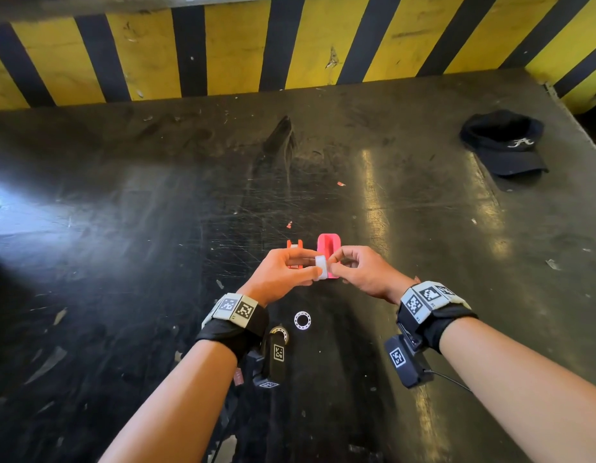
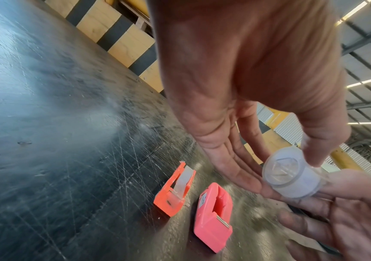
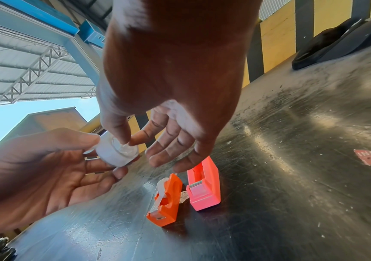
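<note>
A small white tape roll is held above the dark table between both hands. My left hand grips it with the thumb on top and the fingers underneath; in the left wrist view the roll shows a clear plastic hub. My right hand pinches the roll's other face with thumb and index finger, the other fingers spread loosely. Just beyond the hands, an orange tape dispenser with tape in it and an empty pink tape dispenser stand side by side on the table.
Near my left wrist a white ring lies on the table, and a second ring is partly hidden by the wrist camera. A black cap sits at the far right. A yellow-and-black striped wall bounds the table's far edge.
</note>
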The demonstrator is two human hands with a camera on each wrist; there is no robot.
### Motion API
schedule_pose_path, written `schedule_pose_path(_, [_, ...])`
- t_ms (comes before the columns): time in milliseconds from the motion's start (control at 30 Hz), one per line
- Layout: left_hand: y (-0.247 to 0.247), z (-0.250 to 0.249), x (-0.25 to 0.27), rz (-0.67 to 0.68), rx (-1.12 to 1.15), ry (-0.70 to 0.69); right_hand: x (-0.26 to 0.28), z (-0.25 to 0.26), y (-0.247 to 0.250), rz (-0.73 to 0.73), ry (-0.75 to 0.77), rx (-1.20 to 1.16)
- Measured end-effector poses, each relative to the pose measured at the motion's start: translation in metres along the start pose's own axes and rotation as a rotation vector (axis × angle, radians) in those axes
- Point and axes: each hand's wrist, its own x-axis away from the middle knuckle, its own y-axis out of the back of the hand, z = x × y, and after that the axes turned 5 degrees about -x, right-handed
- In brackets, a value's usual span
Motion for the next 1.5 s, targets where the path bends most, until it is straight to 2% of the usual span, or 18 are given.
schedule_pose_path(333, [0.000,-0.003,-0.003,0.017,-0.138,-0.018,-0.002,-0.003,-0.001,0.006,-0.034,-0.088])
schedule_pose_path(433, [0.002,-0.002,-0.008,-0.005,-0.186,-0.028,-0.015,-0.017,0.004,-0.076,-0.032,0.097])
schedule_pose_path(600, [0.012,-0.002,-0.016,-0.020,-0.268,-0.075,-0.038,-0.029,0.010,0.022,-0.106,0.545])
schedule_pose_path(767, [0.020,-0.003,-0.024,-0.018,-0.332,-0.109,-0.065,-0.035,0.005,0.077,-0.132,0.708])
schedule_pose_path(900, [0.025,-0.003,-0.033,0.001,-0.345,-0.113,-0.080,-0.041,-0.003,0.090,-0.149,0.706])
schedule_pose_path(1000, [0.025,0.000,-0.040,0.002,-0.347,-0.106,-0.085,-0.047,-0.004,0.039,-0.108,0.661])
schedule_pose_path(1100, [0.023,0.003,-0.047,0.008,-0.372,-0.098,-0.083,-0.049,0.000,0.049,-0.064,0.628])
schedule_pose_path(1267, [0.022,-0.001,-0.057,-0.011,-0.428,-0.126,-0.067,-0.042,0.005,0.109,0.077,0.609])
schedule_pose_path(1500, [0.015,-0.011,-0.050,-0.007,-0.508,-0.144,-0.041,-0.023,0.008,0.087,0.155,0.585])
